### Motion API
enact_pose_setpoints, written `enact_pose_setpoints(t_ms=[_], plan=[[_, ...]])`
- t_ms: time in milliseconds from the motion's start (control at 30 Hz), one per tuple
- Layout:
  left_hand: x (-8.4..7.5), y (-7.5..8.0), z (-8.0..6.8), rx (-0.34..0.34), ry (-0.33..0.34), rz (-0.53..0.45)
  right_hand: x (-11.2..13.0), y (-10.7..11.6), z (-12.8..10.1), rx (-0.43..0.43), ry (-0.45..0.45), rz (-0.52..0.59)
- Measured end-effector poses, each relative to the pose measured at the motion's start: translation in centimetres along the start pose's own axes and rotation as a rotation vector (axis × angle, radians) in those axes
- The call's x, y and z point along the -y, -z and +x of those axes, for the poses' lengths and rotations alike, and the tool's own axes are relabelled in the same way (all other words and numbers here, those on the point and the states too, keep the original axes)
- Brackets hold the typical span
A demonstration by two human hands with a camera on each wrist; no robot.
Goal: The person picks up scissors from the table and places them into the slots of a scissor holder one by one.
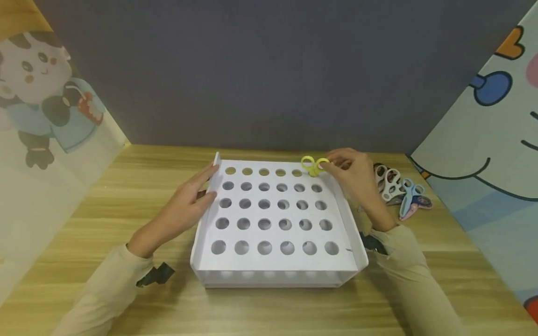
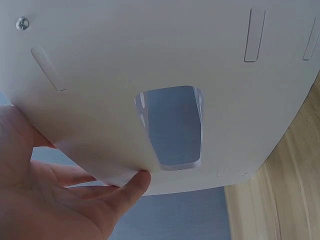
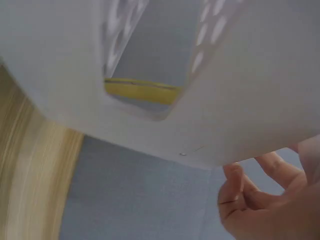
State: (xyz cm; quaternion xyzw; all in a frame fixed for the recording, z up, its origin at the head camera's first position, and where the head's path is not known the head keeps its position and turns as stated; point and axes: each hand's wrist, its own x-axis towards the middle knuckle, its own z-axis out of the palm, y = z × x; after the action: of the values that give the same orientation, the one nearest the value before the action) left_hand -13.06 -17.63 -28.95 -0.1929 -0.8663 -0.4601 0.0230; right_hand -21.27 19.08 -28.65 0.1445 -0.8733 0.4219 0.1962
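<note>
Looking down from the head view, we see a white rack (image 1: 277, 261) of round holes on the wooden table (image 1: 105, 196). Our right hand (image 1: 357, 179) pinches the yellow scissors (image 1: 313, 165), which stand with their handles up in the hole at the rack's far right corner. Our left hand (image 1: 189, 205) lies with straight fingers against the rack's left wall, its grip wide and holding nothing. More scissors (image 1: 401, 189), white and blue, lie in a pile on the table just right of the rack.

From the left wrist view, we see the thumb (image 2: 132, 187) touching the rack's outer wall (image 2: 150, 45), beside a handle cut-out.

From the right wrist view, a yellow strip of the scissors (image 3: 142, 91) shows through the rack's cut-out, and curled fingers (image 3: 240, 192) sit below the white wall.
</note>
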Motion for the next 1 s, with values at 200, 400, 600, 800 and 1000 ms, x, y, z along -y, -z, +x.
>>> enact_pose_setpoints(t_ms=[200, 400, 600, 800, 1000], plan=[[-0.2, 0.1, -0.1, -0.008, 0.004, -0.002, 0.4, 0.1, 0.2, 0.092, 0.015, -0.102], [-0.2, 0.2, 0.2, -0.015, 0.006, -0.008, 1.1, 1.0, 0.6, 0.125, -0.001, -0.121], [-0.3, 0.2, 0.2, -0.013, 0.016, -0.013, 1.1, 2.4, 0.8, 0.139, -0.022, -0.079], [-0.2, 0.2, 0.1, -0.015, 0.014, -0.007, -0.4, 3.9, 0.6, 0.085, -0.026, -0.088], [0.0, 0.0, 0.0, -0.009, 0.012, 0.006, -3.0, 5.2, 0.2, 0.044, -0.010, -0.105]])
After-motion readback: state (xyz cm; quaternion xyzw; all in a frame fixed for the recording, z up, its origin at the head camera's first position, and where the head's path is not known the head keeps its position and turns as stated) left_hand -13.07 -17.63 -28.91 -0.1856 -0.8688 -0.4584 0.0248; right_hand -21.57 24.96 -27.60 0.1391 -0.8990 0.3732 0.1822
